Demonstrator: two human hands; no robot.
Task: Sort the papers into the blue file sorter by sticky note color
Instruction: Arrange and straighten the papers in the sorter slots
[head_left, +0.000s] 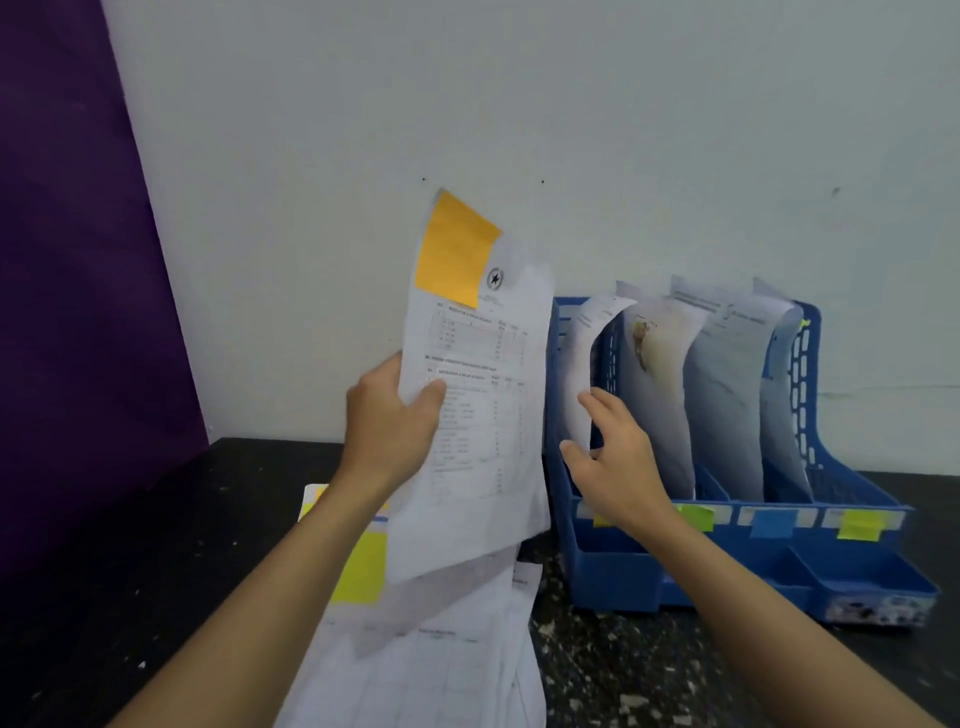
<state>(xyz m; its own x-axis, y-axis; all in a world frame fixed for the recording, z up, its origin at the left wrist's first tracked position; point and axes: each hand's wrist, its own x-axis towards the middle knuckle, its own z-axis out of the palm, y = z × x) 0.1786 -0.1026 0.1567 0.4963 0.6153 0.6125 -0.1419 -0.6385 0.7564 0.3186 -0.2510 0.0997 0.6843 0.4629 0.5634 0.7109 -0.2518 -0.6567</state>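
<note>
Left hand (392, 415) pinching raised paper (478, 415) bearing orange sticky note (454, 249), right hand (615, 457) open, fingers on curled sheet (582, 364) in leftmost slot of blue file sorter (810, 512)

Soft even light, mild overall blur, wide-angle bending at edges
</note>
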